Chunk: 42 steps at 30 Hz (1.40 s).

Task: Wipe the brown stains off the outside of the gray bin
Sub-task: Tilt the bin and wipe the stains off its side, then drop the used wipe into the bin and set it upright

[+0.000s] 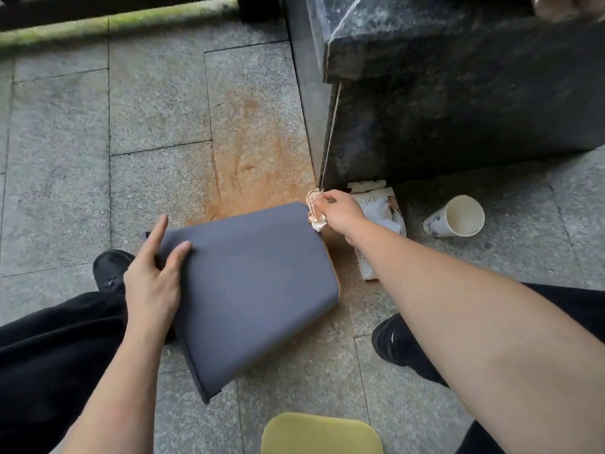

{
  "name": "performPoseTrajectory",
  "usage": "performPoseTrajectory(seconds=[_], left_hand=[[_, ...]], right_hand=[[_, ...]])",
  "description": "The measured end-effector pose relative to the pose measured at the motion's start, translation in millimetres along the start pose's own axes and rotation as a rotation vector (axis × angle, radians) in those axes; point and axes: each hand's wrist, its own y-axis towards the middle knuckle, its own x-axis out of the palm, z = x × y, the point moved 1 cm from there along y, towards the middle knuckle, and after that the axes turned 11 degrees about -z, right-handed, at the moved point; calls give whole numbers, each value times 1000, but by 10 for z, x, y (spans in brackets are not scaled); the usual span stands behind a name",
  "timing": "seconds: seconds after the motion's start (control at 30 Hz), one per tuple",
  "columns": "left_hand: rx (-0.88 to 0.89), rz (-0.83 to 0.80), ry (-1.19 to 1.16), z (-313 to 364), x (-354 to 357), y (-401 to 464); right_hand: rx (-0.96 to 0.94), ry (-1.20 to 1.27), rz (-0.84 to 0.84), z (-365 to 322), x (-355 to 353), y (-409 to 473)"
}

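Observation:
The gray bin [252, 286] lies tipped on its side on the stone paving, its broad flat face turned up and showing no brown marks. My left hand [152, 273] rests on the bin's left edge with the fingers spread, steadying it. My right hand [340, 213] pinches a crumpled, brown-stained tissue [316, 211] against the bin's far right corner.
A brown stain [262, 152] spreads over the paving behind and beside the bin. A dark stone block [458, 93] stands at the right. A tissue pack [379, 211] and a tipped paper cup [456, 217] lie at its base. My shoes flank the bin; a yellow stool [320, 434] sits below.

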Motion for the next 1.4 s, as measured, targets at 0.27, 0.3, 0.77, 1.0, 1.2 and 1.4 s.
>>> performPoseTrajectory(seconds=[0.27, 0.3, 0.77, 1.0, 1.2, 1.4], left_hand=[[45, 38, -197, -67, 74, 68], [44, 48, -221, -75, 90, 80], [-17, 84, -239, -183, 104, 55], [-54, 134, -267, -97, 188, 41], [-99, 162, -272, 291, 279, -87], [124, 43, 69, 1225, 414, -101]], right_hand=[[-19, -45, -18, 113, 163, 74], [-14, -56, -16, 167, 206, 46], [241, -72, 80, 1171, 365, -901], [474, 45, 73, 1541, 852, -1542], [583, 7, 94, 1447, 907, -1708], [371, 176, 267, 958, 281, -1630]])
